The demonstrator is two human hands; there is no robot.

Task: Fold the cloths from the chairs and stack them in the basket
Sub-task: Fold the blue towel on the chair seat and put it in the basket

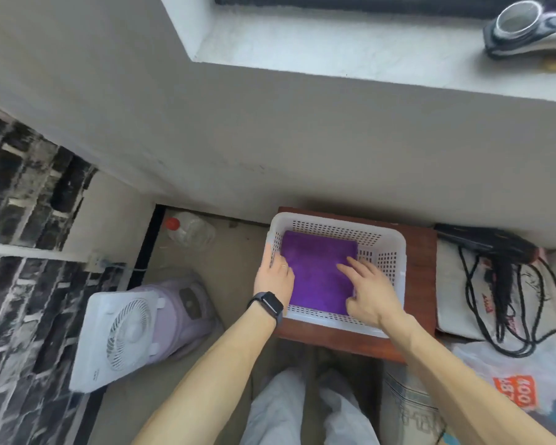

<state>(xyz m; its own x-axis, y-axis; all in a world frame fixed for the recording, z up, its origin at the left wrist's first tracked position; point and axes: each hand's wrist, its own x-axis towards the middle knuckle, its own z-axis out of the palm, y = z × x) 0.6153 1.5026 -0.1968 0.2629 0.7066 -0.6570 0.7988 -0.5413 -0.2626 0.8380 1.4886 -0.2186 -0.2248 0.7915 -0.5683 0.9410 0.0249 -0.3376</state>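
- Left of the basket, a white fan (119,335) leans on the floor, with a red-capped bottle (187,231) beyond it by the wall.
- My left hand (273,277) lies at the basket's left wall, fingers fairly straight on the cloth's edge. They may be tucked beside it, which is hard to tell.
- The white basket (334,221) sits on a brown wooden stand (421,252). It holds one folded purple cloth (318,271), flat and snug to the left wall, leaving a bare strip along the right wall.
- My right hand (371,293) presses the cloth's right side, fingers spread and straight.
- Right of the basket lies a black hair dryer (488,245).
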